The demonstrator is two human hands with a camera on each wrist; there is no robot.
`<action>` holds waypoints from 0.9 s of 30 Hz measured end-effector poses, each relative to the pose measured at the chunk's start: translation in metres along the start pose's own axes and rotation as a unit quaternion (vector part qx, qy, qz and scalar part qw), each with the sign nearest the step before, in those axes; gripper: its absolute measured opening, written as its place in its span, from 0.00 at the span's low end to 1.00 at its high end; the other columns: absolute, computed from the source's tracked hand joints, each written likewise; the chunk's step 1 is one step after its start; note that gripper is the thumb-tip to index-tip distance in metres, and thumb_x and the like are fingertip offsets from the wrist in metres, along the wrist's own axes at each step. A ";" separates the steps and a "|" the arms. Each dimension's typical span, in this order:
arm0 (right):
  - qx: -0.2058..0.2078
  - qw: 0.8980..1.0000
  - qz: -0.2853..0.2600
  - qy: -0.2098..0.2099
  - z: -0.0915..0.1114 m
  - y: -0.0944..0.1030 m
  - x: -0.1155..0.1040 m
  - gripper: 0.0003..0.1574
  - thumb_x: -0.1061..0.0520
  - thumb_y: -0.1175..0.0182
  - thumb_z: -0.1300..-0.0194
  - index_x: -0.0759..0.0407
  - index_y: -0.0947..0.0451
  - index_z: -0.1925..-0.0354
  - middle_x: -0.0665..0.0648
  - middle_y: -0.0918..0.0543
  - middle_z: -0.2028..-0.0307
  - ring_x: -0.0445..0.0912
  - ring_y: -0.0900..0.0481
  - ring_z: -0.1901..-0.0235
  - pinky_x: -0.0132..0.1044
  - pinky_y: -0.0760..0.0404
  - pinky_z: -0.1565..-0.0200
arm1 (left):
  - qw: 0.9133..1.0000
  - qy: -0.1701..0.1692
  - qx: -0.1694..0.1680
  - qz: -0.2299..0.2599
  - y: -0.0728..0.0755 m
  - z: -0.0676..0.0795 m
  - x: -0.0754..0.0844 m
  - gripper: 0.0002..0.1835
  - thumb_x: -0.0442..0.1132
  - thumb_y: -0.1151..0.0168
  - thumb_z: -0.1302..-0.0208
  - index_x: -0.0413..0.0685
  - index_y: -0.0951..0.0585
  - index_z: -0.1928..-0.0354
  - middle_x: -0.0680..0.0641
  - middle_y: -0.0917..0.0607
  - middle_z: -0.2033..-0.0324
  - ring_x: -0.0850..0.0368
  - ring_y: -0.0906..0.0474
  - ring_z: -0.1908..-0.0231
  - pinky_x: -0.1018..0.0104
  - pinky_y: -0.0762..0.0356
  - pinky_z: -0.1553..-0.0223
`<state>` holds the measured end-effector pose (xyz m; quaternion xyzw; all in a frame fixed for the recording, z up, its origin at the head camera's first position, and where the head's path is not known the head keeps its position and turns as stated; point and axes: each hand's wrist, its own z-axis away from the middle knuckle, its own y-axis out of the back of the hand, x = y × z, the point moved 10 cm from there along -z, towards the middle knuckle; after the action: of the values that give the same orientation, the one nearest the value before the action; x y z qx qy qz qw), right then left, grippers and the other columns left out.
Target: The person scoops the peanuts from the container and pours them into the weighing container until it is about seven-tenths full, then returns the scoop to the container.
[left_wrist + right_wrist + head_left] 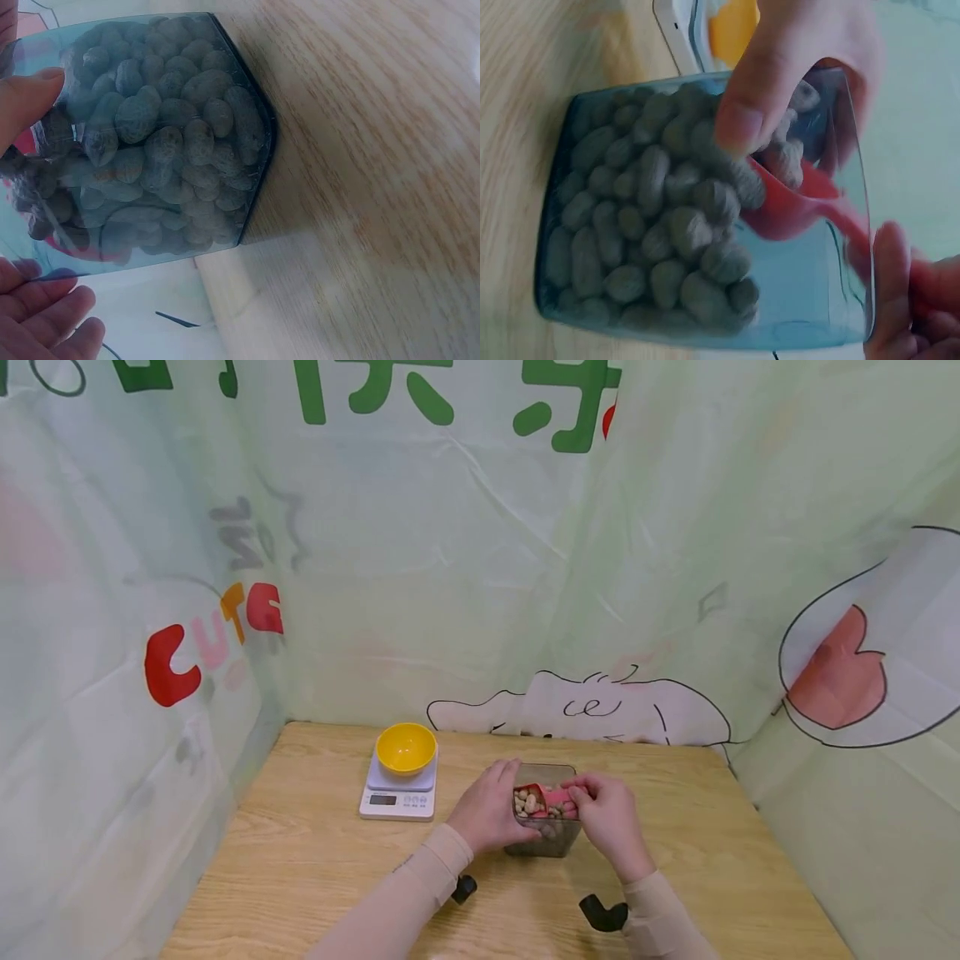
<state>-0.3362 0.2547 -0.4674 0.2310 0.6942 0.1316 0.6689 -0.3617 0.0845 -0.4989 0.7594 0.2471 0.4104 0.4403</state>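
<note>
A see-through grey container [542,845] of unshelled peanuts [626,225] stands on the table. My left hand [491,810] holds its left side, with the thumb on the near wall and the fingers around the far side. In my right hand [609,820] is the handle of a red scoop [780,206], pinched at the container's right rim. The scoop's bowl sits inside the container among the peanuts and has some peanuts in it. Part of the scoop is hidden behind peanuts and the left thumb in the right wrist view.
Left of the container, a yellow bowl [406,750] sits on a white kitchen scale [397,807]. The wooden table [300,860] is bordered by printed curtains [450,568] at the back and sides. Black curved pieces [602,913] show beside both wrists.
</note>
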 end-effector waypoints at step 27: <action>0.022 0.963 -0.217 -0.158 0.000 0.018 0.037 0.21 0.68 0.49 0.19 0.83 0.27 0.36 0.52 0.14 0.67 0.36 0.13 0.72 0.27 0.09 0.62 | 1.000 0.001 -0.001 -0.010 0.003 0.000 -0.001 0.65 0.67 0.15 0.52 0.42 0.36 0.19 0.43 0.24 0.27 0.51 0.21 0.31 0.58 0.23 0.25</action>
<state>-0.3331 0.2884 -0.4907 0.1073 0.6162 -0.0696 0.7772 -0.3617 0.0823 -0.4965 0.7560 0.2544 0.4066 0.4453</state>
